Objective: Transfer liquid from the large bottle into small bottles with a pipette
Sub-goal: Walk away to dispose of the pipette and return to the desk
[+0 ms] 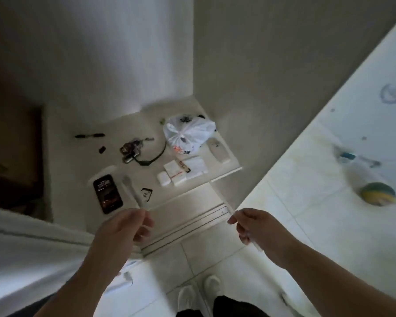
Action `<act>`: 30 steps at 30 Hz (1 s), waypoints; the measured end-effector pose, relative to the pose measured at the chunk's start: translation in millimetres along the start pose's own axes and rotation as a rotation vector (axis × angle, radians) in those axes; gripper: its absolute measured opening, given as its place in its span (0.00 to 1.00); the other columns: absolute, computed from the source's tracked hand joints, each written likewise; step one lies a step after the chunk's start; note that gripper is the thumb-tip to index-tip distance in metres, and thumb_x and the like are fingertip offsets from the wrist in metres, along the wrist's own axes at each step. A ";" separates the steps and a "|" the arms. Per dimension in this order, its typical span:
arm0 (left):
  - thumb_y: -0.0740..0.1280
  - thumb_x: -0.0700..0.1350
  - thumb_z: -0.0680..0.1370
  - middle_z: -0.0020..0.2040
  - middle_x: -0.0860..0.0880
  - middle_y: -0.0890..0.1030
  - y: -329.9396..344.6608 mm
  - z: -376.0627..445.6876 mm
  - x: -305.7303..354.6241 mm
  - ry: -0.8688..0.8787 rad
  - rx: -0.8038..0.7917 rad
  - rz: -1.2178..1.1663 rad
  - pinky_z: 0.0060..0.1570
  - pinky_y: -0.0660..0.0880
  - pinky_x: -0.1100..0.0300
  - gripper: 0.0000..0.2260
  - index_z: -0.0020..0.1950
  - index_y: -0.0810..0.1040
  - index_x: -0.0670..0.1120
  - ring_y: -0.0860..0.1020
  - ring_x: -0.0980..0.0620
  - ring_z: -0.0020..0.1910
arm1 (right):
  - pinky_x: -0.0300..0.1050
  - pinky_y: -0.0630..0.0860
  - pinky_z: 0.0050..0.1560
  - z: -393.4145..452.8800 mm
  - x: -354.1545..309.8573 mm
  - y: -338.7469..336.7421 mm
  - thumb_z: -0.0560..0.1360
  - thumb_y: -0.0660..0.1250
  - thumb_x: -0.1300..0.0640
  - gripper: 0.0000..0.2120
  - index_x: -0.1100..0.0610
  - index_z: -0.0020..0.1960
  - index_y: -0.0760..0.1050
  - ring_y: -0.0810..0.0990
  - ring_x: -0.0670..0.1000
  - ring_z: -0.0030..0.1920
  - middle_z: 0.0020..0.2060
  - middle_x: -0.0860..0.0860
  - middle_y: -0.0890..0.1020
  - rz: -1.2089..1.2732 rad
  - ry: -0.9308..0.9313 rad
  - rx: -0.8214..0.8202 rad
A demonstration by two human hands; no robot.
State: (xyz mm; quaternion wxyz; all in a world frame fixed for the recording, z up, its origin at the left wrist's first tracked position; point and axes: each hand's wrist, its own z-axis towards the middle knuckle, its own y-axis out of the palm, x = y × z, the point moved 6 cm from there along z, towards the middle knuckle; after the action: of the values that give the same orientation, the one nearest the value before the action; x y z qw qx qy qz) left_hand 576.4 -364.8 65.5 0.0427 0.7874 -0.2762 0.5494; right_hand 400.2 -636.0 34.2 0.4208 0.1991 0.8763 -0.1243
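White shelf (82, 156) behind; each hand pinches pipette: left hand (121, 227), right hand (254, 227).

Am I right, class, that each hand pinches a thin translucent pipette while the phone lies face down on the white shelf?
Not quite. The head view shows the phone lying face up, its screen lit, on the white shelf. The rest stands: the left hand and the right hand each pinch a thin translucent pipette.

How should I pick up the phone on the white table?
Come down from above and pinch the phone across its two long edges, near the middle. It lies flat, screen up, so there is no handle and its short ends are further apart. Both hands, left and right, already hold thin clear pieces.
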 end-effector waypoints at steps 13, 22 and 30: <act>0.63 0.44 0.84 0.42 0.48 0.87 217.3 47.2 72.2 0.165 -0.479 0.274 0.37 0.78 0.61 0.12 0.45 0.85 0.47 0.84 0.49 0.38 | 0.43 0.72 0.33 -80.0 92.2 -159.0 0.84 0.62 0.57 0.18 0.57 0.40 0.85 0.75 0.52 0.30 0.30 0.55 0.78 0.468 0.076 0.514; 0.64 0.49 0.83 0.44 0.49 0.87 392.6 40.2 133.4 0.259 -0.659 0.329 0.43 0.79 0.53 0.12 0.45 0.85 0.53 0.85 0.48 0.40 | 0.44 0.70 0.31 -94.6 102.6 -291.5 0.83 0.63 0.58 0.17 0.61 0.40 0.84 0.73 0.53 0.28 0.30 0.56 0.77 0.698 0.069 0.701; 0.65 0.60 0.75 0.46 0.49 0.87 541.1 33.8 179.1 0.260 -0.792 0.310 0.42 0.80 0.53 0.12 0.46 0.85 0.56 0.86 0.48 0.41 | 0.35 0.68 0.23 -96.3 92.2 -405.9 0.84 0.62 0.56 0.15 0.61 0.44 0.81 0.73 0.49 0.24 0.27 0.51 0.77 0.861 0.075 0.813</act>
State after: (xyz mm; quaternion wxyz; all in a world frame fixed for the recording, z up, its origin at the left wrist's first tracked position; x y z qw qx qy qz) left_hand 387.7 -903.4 83.4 0.2926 0.5841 -0.5724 0.4955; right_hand 97.7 -937.6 41.2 0.2919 0.6861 0.6132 -0.2610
